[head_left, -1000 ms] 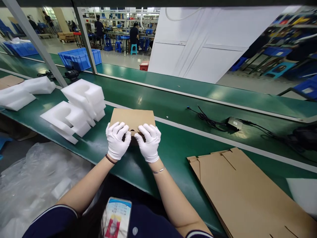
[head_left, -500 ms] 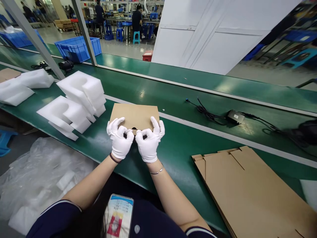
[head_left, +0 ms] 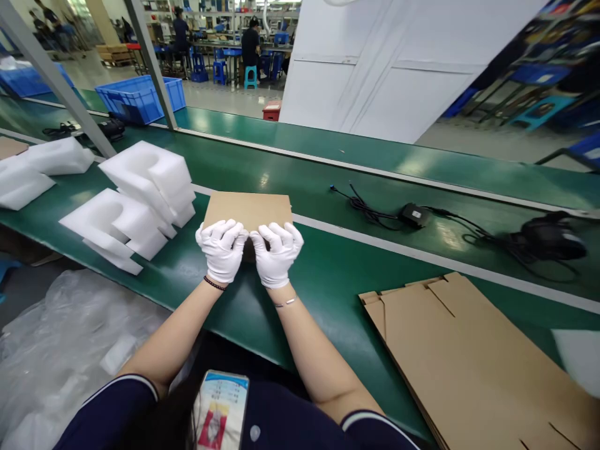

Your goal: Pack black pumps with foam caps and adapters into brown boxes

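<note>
On the green belt (head_left: 328,281), two gloved hands, left (head_left: 221,249) and right (head_left: 276,251), grip one small cardboard piece (head_left: 248,210).

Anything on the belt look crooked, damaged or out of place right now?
Nothing stands out. Left hand and right hand press on the small cardboard piece, lying flat and undamaged. Foam inserts sit stacked beside it; flat cartons lie piled neatly.

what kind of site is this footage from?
Most likely a factory packing line. A long green conveyor belt carries white foam inserts and flat cardboard sheets; gloved left hand and right hand press a small cardboard box. Blue crates and workbenches stand behind.
</note>
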`<state>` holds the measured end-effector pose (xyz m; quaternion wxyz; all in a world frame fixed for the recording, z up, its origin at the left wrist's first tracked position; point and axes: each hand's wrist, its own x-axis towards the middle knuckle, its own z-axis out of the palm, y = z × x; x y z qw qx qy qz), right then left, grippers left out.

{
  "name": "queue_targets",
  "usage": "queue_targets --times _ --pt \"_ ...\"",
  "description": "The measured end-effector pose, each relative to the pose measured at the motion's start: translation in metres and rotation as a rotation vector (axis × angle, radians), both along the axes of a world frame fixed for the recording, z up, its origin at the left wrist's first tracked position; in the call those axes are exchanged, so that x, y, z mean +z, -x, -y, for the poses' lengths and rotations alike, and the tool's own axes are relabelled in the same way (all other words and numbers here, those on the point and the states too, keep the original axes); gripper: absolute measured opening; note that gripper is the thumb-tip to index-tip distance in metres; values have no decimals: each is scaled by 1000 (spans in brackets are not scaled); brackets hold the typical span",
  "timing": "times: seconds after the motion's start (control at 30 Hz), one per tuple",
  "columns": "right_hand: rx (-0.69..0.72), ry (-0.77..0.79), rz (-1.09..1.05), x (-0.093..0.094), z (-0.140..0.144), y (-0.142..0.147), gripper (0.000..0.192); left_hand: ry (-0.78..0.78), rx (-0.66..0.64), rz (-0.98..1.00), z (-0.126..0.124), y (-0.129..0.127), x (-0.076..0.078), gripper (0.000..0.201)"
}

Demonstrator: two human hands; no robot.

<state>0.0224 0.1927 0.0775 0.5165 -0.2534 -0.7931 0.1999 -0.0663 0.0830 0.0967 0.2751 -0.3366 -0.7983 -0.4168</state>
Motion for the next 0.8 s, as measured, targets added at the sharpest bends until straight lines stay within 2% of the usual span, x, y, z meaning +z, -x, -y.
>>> queue_targets --times 0.07,0.13,0.23,0.33,0.4,0.47,0.57,0.63,0.7,0.77,0.8 --pt "-13 -12 -2 9 -10 13 20 35 -24 -3 -6 8 0 21" --pt "44 -65 20 21 -24 15 19 133 -94 -42 -11 14 0 37" --pt "160 -151 114 34 -54 -11 23 283 -167 -121 -25 31 -1 68" --pt "90 -129 307 35 -94 -79 32 349 -207 -174 -66 66 4 77" --pt "-25 27 545 32 -129 -142 36 385 -212 -209 -107 94 12 74" --pt "-195 340 839 32 -168 -211 43 435 -191 -232 -149 121 22 68" --pt "-381 492 966 36 -224 -295 56 545 -192 -260 -194 156 35 51" --pt "-422 505 1000 36 -251 -327 75 605 -184 -257 -208 172 41 52" --pt "-412 499 1027 32 -268 -340 91 618 -179 -262 -210 176 45 59" --pt "-377 487 1038 25 -278 -342 90 538 -244 -274 -203 160 42 64" --pt "-356 481 1037 21 -282 -341 85 477 -315 -262 -197 145 37 65"
